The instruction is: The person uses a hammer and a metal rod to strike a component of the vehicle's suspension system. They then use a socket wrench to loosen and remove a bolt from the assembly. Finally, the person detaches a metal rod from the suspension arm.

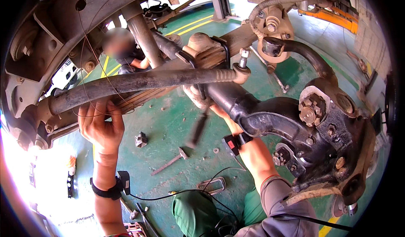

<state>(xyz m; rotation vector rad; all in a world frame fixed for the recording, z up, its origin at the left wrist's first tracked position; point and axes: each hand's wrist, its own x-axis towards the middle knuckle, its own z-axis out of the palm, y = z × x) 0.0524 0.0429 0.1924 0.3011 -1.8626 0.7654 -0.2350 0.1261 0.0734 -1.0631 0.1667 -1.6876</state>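
Observation:
My left hand [101, 126] reaches up to the leaf spring [154, 92], its fingers curled against the underside below a long dark steering rod [139, 81]. A thin wire [87, 55] hangs in loops across these fingers. My right hand [218, 111] is up behind the black axle beam [230, 97], near the foot of a U-bolt [202, 92]; its fingers are hidden. Beside it, a dark handle-like piece [197, 129] hangs down, blurred; I cannot tell whether the hand holds it. The rod's threaded ball-joint stud [244, 57] points upward.
On the green floor lie a hammer [169, 161], a small dark metal block [141, 140] and a metal frame-like piece [211, 185]. A black steering knuckle [333, 140] fills the right side. Another person [130, 59] crouches beyond the rod. Black cables [168, 195] run from my wrist straps.

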